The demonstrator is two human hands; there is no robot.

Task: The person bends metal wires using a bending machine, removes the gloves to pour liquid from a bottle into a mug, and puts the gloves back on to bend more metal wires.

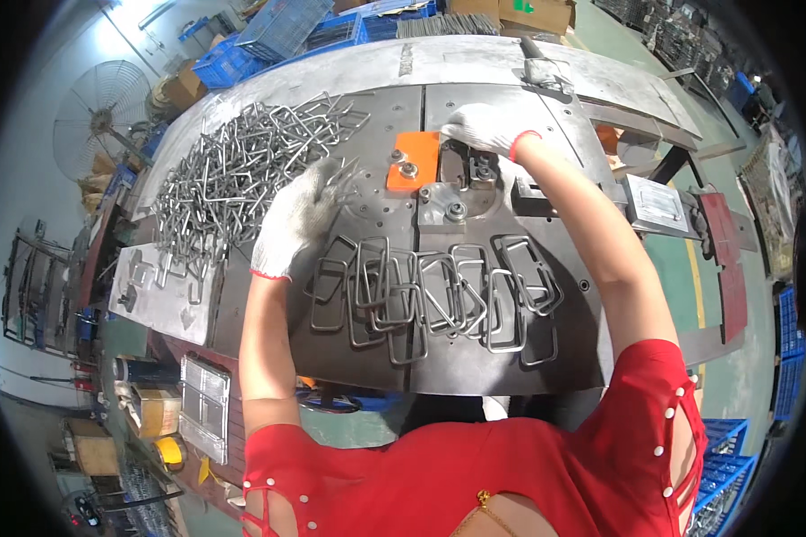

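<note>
My left hand (pixel 297 219), in a white glove with greyed fingertips, is beside a heap of bent metal rods (pixel 233 170). Its fingers are curled, and thin metal shows at their tips. Further right, my gloved right hand (pixel 488 127) reaches to the back of a bending fixture (pixel 443 208). Its fingers are curled down behind the fixture's orange plate (pixel 414 161), and what they grip is hidden. Several rectangular rod frames (pixel 421 295) lie overlapping on the dark steel tabletop (pixel 331 367), nearer to me than the fixture.
A bare metal plate (pixel 166 295) juts out at the table's left, partly under the heap. Blue crates (pixel 282 31) stand beyond the far edge. On the right are a metal block (pixel 655 204) and a red panel (pixel 724 259). A cylindrical tool (pixel 542 67) lies at the back.
</note>
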